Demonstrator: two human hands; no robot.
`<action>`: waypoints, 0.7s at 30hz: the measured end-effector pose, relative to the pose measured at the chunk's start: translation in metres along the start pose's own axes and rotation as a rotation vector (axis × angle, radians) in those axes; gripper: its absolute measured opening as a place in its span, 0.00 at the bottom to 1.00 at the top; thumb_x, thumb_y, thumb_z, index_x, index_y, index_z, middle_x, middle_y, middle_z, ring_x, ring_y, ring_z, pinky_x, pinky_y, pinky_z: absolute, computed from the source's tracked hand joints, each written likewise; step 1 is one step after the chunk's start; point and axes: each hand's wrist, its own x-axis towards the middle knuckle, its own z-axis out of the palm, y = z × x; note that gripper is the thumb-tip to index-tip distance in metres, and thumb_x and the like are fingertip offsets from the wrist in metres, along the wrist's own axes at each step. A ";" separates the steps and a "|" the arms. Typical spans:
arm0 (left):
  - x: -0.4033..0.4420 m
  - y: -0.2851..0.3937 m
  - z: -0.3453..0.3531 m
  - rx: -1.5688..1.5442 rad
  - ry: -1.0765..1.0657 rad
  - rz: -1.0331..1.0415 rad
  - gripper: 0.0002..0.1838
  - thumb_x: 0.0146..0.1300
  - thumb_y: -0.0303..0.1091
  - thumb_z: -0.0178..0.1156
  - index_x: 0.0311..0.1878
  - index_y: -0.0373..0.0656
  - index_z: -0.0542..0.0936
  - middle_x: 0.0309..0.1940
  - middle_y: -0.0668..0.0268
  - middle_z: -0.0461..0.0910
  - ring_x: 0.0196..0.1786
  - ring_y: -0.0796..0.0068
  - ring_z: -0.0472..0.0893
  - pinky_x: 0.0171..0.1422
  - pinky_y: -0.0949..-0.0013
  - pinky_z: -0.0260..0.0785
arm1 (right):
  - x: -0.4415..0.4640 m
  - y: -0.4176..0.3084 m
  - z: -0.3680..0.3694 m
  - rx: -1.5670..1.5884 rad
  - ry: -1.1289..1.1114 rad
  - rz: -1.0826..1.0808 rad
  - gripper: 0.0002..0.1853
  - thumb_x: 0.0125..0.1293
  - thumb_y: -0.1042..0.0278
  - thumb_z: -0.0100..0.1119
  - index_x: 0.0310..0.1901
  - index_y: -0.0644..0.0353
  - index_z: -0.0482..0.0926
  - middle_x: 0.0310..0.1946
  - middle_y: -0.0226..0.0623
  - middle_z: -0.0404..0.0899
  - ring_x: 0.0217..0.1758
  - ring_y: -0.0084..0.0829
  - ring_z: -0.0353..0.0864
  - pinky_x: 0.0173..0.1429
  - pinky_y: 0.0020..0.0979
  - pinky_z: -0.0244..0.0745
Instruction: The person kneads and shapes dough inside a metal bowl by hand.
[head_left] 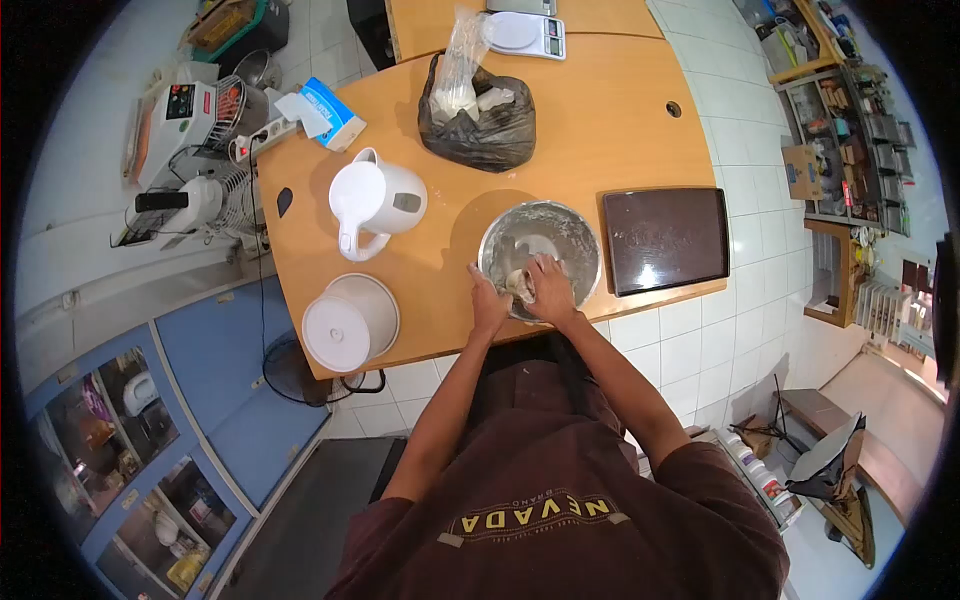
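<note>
A metal mixing bowl [497, 232] stands near the front edge of the wooden table, its inner wall smeared with white flour or dough. My left hand [488, 303] is closed on the bowl's near left rim, thumb pointing up along the side. Inside the bowl, my right hand [549, 287] presses with bent fingers on a pale lump of dough [518, 284] against the near wall. The palm side of my right hand is hidden, and its fingers cover part of the dough.
Right of the bowl lies a dark baking tray [668, 242]. To the left stand a white electric kettle [375, 197] and a white lidded container [350, 325]. Behind are a black plastic bag [485, 140], a kitchen scale [525, 35] and a tissue box [332, 115].
</note>
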 end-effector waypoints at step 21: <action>0.004 -0.011 0.006 0.043 -0.106 0.056 0.50 0.52 0.18 0.59 0.77 0.31 0.45 0.53 0.35 0.77 0.57 0.36 0.78 0.62 0.50 0.71 | 0.035 0.022 0.048 -0.290 -0.185 0.226 0.19 0.69 0.54 0.53 0.56 0.54 0.74 0.57 0.39 0.74 0.65 0.43 0.70 0.68 0.54 0.63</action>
